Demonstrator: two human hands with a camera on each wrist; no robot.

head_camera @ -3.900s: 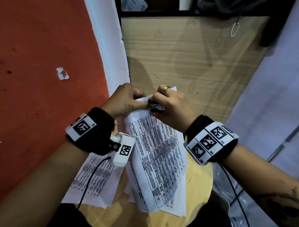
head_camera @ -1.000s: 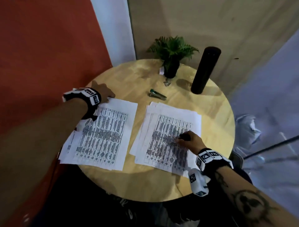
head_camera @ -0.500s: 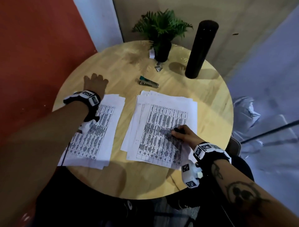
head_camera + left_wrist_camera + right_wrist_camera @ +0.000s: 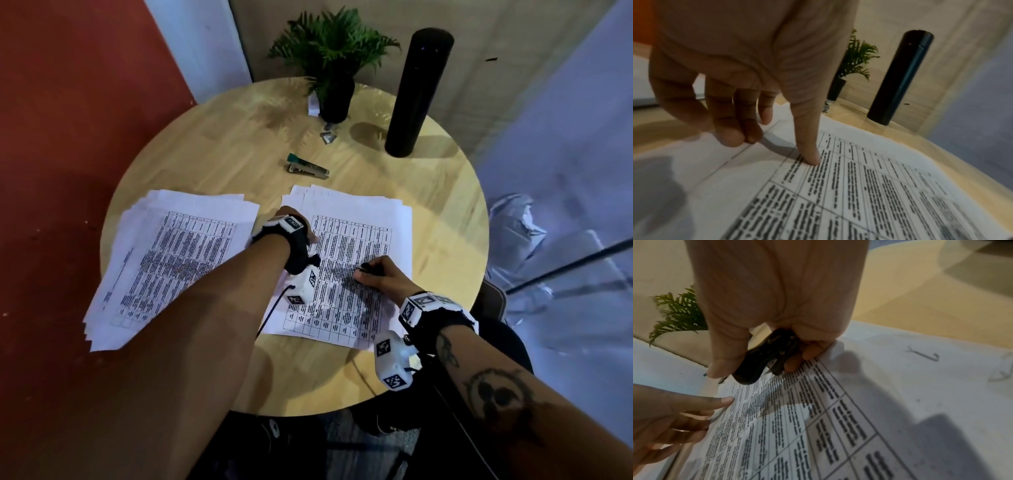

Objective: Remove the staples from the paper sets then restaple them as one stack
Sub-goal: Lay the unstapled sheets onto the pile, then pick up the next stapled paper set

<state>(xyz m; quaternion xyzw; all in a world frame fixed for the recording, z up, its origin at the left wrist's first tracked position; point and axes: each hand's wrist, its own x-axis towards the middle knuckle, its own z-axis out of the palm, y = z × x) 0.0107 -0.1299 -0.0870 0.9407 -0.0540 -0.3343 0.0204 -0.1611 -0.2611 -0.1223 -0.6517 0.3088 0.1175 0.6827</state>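
Two paper sets lie on the round wooden table [image 4: 445, 212]: a left stack [image 4: 178, 260] and a right stack [image 4: 363, 219]. My left hand [image 4: 310, 236] reaches across onto the right stack's left edge. In the left wrist view one straight digit of the left hand [image 4: 777, 146] presses the printed sheet [image 4: 869, 186], and the other fingers [image 4: 735, 138] rest loosely on it. My right hand [image 4: 363, 270] rests mid-page on the right stack and grips a black staple remover [image 4: 764, 360] against the paper [image 4: 838, 418]. A green-ended stapler [image 4: 308, 168] lies beyond the stacks.
A potted fern [image 4: 332, 68] and a tall black cylinder [image 4: 418, 92] stand at the back of the table. Small metal bits [image 4: 329, 132] lie by the pot. A red wall [image 4: 68, 137] is at the left. The left stack overhangs the table's left edge.
My left hand has left the far left of the table and crossed over to the right stack's left edge. The right hand stays on that stack with the staple remover.
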